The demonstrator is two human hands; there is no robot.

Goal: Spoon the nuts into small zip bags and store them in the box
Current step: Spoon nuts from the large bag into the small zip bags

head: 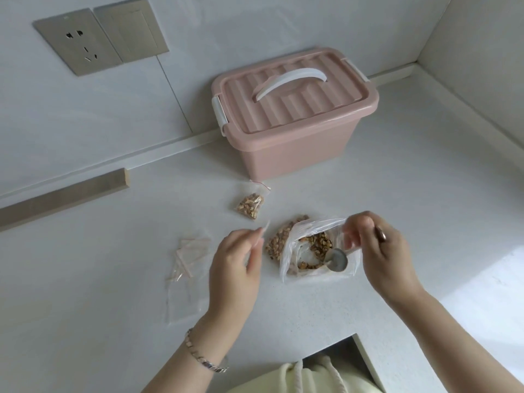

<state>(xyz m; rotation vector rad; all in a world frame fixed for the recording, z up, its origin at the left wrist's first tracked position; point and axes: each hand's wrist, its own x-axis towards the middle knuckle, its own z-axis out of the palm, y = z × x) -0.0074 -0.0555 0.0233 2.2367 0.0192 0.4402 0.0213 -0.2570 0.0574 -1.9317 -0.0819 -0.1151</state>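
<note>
A pink lidded box (295, 143) with a white handle stands shut at the back of the counter. One filled small zip bag (251, 205) lies in front of it. My left hand (236, 268) pinches the edge of a second small zip bag of nuts (279, 238), which rests on the counter. My right hand (382, 248) grips a metal spoon (337, 260) whose bowl sits inside the large clear bag of nuts (309, 251). The fingers of that hand also touch the large bag's rim.
Several empty small zip bags (188, 258) lie left of my left hand. A wall socket (82, 43) is on the tiled wall, and a wooden strip (62, 198) runs along the counter's back left. The counter corner lies to the right.
</note>
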